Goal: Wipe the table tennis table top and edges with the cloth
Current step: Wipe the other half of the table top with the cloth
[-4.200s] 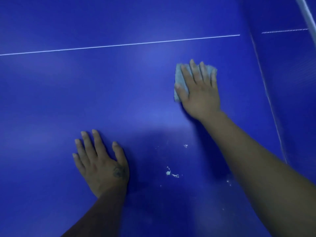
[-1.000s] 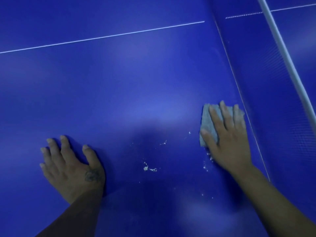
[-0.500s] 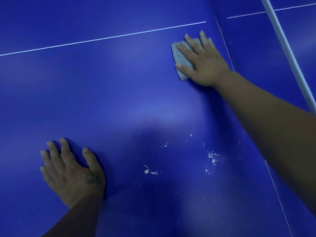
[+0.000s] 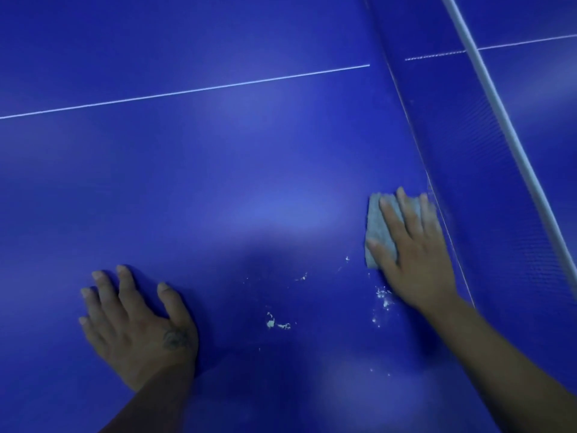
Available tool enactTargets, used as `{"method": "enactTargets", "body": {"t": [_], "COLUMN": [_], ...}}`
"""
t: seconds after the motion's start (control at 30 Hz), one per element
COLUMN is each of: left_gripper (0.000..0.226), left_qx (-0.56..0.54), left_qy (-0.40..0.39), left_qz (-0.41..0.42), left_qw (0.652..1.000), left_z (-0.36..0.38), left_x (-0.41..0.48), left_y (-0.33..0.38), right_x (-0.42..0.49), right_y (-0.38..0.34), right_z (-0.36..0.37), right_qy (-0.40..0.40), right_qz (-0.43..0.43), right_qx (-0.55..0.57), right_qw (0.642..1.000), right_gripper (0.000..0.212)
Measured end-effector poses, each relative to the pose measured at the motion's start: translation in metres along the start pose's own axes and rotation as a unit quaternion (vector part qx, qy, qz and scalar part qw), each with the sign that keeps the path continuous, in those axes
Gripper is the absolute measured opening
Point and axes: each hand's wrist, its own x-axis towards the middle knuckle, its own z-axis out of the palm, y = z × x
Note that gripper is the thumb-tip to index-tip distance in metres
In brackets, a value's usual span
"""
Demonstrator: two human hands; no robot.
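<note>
Cloth point(image 4: 376, 226) under right hand point(image 4: 415, 254) back beside crumbs point(image 4: 382, 295) — left hand point(image 4: 137, 326) flat

Table tennis playing space, the room around it unseen, blue table point(image 4: 218, 182) filling the view, thin white centre line point(image 4: 187, 90) beyond the left hand point(image 4: 134, 326), mesh net point(image 4: 480, 182) with white top band point(image 4: 506, 120) just right of the right hand point(image 4: 415, 254)

Nothing readable here: no words, brands or numbers on the blue surface point(image 4: 218, 182). The closest thing is a small dark tattoo point(image 4: 175, 339) on the back of the left hand point(image 4: 137, 332), around 7 o'clock, too blurry to read.
</note>
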Motion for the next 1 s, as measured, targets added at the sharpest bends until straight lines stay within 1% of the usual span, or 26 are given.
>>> {"method": "enactTargets", "body": {"t": [0.1, 0.2, 0.3, 0.37, 0.43, 0.5, 0.57, 0.63, 0.7, 0.8, 1.0], "left_gripper": [0.069, 0.070, 0.072, 0.072, 0.071, 0.071, 0.071, 0.071, 0.071, 0.071, 0.071], "left_qx": [0.000, -0.003, -0.001, -0.001, -0.001, 0.000, 0.001, 0.002, 0.003, 0.005, 0.004], "left_qy": [-0.008, -0.012, -0.022, -0.023, -0.022, -0.020, -0.020, -0.018, -0.018, -0.020, -0.016], "left_qz": [-0.002, -0.002, -0.010, -0.009, -0.005, -0.003, -0.004, -0.002, -0.005, -0.008, -0.009], "left_qw": [1.000, 1.000, 1.000, 1.000, 1.000, 1.000, 1.000, 1.000, 1.000, 1.000, 1.000], "left_z": [-0.001, -0.001, -0.001, -0.001, -0.001, -0.001, 0.000, 0.000, 0.000, 0.000, 0.001], "left_x": [0.001, 0.002, 0.002, 0.002, 0.001, 0.002, 0.002, 0.002, 0.001, 0.001, 0.000], "left_y": [0.000, 0.000, 0.001, 0.001, 0.001, 0.001, 0.001, 0.001, 0.001, 0.000, 0.000], "right_x": [-0.049, -0.036, 0.038, 0.101, 0.161, 0.213, 0.249, 0.263, 0.255, 0.211, 0.060], "right_y": [-0.010, -0.008, -0.005, -0.011, -0.022, -0.035, -0.039, -0.030, -0.015, 0.009, 0.033], "right_z": [0.005, 0.003, -0.002, -0.005, -0.006, -0.013, -0.021, -0.025, -0.023, -0.014, -0.007], "right_qy": [-0.021, -0.034, -0.026, -0.029, -0.048, -0.081, -0.109, -0.119, -0.097, -0.028, 0.002], "right_qz": [0.010, -0.016, -0.038, -0.075, -0.133, -0.165, -0.157, -0.122, -0.092, -0.083, -0.071], "right_qx": [-0.005, -0.039, -0.060, -0.059, -0.067, -0.065, -0.053, -0.035, -0.021, -0.020, -0.007], "right_qw": [1.000, 0.999, 0.997, 0.995, 0.988, 0.981, 0.980, 0.985, 0.991, 0.996, 0.997], "right_gripper": [0.073, 0.074, 0.073, 0.072, 0.074, 0.080, 0.087, 0.088, 0.080, 0.070, 0.068]}}
